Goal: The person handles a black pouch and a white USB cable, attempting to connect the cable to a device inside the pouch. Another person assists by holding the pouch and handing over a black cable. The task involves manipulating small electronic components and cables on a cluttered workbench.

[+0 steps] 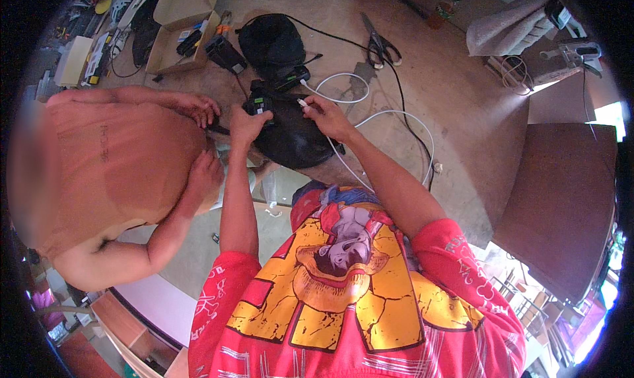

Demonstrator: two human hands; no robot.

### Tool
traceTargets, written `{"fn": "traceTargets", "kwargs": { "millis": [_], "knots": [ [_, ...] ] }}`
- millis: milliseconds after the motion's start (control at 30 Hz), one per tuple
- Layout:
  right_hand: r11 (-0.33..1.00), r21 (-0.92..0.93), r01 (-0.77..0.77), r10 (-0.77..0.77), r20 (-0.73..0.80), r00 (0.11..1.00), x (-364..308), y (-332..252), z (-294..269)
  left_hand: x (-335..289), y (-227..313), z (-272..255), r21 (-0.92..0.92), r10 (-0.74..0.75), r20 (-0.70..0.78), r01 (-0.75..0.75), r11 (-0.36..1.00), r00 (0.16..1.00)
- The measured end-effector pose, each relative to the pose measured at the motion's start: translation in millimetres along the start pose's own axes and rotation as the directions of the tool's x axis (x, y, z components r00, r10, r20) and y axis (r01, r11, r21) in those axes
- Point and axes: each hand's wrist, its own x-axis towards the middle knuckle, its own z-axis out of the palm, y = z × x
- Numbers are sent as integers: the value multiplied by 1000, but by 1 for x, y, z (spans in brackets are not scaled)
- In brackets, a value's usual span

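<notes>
My left hand (247,124) is closed around the near side of a small black device (259,105) with a green mark, thumb on its edge. My right hand (329,118) pinches the white plug of a cable (303,104) a short way to the right of that device. Under both hands lies a black pouch (297,143), bulging toward me. From my right hand the white cable (432,140) loops over the table. A second black device (290,79), just beyond, has a white plug at its end.
A co-worker's hands (201,108) rest close on my left. Farther back are a black bag (271,42), a black power adapter (225,53) and an opened cardboard box (177,51) holding small items. Scissors (379,46) lie beside a black cord. A staple gun (576,53) sits at the far right.
</notes>
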Motion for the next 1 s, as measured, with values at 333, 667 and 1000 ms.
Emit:
{"fn": "traceTargets", "kwargs": {
  "millis": [333,667,1000],
  "knots": [
    [981,-194,-23,25,8,1000,-19,-37,5,-33,34,-18,-781,-62,368,345,520,928],
    [977,-184,107,-117,-48,992,-31,-91,22,-29,53,-15,-816,-55,500,492,303,864],
    [975,-208,76,-119,-203,972,-29,-107,24,-33,71,-14,-853,-85,445,451,262,892]
  ]
}}
